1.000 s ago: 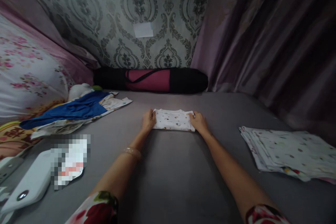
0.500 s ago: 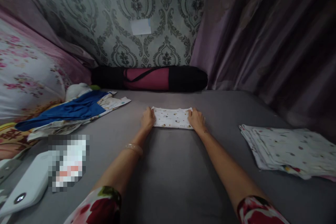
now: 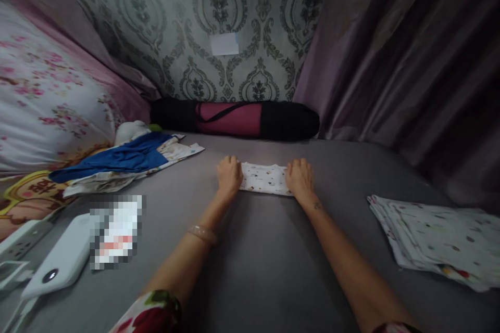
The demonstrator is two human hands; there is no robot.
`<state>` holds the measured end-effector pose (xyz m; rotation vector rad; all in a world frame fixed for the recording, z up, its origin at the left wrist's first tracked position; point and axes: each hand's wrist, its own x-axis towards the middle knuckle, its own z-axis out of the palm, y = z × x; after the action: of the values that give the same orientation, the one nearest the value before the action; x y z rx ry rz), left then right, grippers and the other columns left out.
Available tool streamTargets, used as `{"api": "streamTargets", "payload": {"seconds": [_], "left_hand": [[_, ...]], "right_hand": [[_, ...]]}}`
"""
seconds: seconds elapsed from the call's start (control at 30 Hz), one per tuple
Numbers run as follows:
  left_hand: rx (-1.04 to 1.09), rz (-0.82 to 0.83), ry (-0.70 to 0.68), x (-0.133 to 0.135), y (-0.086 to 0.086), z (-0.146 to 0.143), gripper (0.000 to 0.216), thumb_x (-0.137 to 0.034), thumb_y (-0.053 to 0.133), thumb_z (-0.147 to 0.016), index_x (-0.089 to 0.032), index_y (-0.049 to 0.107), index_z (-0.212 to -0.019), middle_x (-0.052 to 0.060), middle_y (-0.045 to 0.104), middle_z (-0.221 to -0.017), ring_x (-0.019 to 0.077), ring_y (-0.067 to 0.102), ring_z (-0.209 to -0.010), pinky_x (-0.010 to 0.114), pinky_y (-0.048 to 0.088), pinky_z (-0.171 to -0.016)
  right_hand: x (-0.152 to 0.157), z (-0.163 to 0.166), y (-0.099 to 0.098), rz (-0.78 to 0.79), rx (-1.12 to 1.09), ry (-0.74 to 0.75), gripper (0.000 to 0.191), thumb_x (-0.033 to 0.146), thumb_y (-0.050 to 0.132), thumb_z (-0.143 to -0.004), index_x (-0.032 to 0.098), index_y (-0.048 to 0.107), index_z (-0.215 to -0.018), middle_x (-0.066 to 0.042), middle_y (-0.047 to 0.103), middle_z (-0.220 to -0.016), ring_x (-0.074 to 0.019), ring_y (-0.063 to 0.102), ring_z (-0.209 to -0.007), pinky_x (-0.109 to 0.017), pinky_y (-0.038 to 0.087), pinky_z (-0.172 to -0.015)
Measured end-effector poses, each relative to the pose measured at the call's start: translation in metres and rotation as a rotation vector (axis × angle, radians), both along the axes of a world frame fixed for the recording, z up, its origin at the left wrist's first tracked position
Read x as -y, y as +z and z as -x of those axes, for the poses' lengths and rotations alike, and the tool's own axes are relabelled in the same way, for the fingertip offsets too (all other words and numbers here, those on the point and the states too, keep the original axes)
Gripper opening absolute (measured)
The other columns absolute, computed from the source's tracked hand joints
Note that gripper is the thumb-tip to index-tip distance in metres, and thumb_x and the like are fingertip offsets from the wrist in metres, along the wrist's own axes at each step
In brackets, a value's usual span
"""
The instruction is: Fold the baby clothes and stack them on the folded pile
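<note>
A small white folded cloth with tiny coloured prints (image 3: 264, 178) lies flat on the grey bed sheet (image 3: 265, 260). My left hand (image 3: 228, 175) rests palm down on its left end. My right hand (image 3: 300, 178) presses on its right end. Both hands lie flat on the cloth, fingers together, covering its two ends. A bangle sits on my left wrist.
A stack of folded printed cloths (image 3: 437, 239) lies at the right. Blue and printed clothes (image 3: 125, 158) lie at the left beside a floral pillow (image 3: 47, 109). A black and pink rolled bag (image 3: 238, 119) lies against the patterned wall. A white device (image 3: 58, 263) sits near left.
The cloth looks narrower than before, and both hands have moved from gripping its ends to lying flat on top of it. The view has shifted slightly to the left.
</note>
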<state>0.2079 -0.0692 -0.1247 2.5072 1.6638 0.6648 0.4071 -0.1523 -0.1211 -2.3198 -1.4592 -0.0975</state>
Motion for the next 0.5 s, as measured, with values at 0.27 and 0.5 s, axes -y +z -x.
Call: {"api": "streamTargets", "payload": {"seconds": [0.27, 0.5], "left_hand": [[-0.177, -0.036, -0.238, 0.019, -0.034, -0.025, 0.046, -0.035, 0.027, -0.097, -0.017, 0.048, -0.134, 0.010, 0.047, -0.142, 0.0277, 0.032, -0.136, 0.048, 0.016, -0.114], [-0.229, 0.086, -0.186, 0.018, -0.034, -0.018, 0.055, -0.050, 0.023, -0.095, -0.028, 0.036, -0.144, 0.006, 0.033, -0.151, 0.0361, 0.022, -0.140, 0.060, 0.016, -0.110]], "right_hand": [[-0.004, 0.055, -0.021, 0.118, 0.100, 0.460, 0.051, 0.029, 0.027, -0.095, 0.016, 0.038, -0.143, -0.008, 0.036, -0.150, -0.0273, 0.020, -0.141, -0.050, 0.008, -0.114], [-0.005, 0.048, -0.029, 0.205, 0.073, 0.408, 0.053, 0.035, 0.027, -0.095, 0.028, 0.029, -0.148, -0.002, 0.025, -0.155, -0.0326, 0.013, -0.142, -0.061, 0.009, -0.109]]}}
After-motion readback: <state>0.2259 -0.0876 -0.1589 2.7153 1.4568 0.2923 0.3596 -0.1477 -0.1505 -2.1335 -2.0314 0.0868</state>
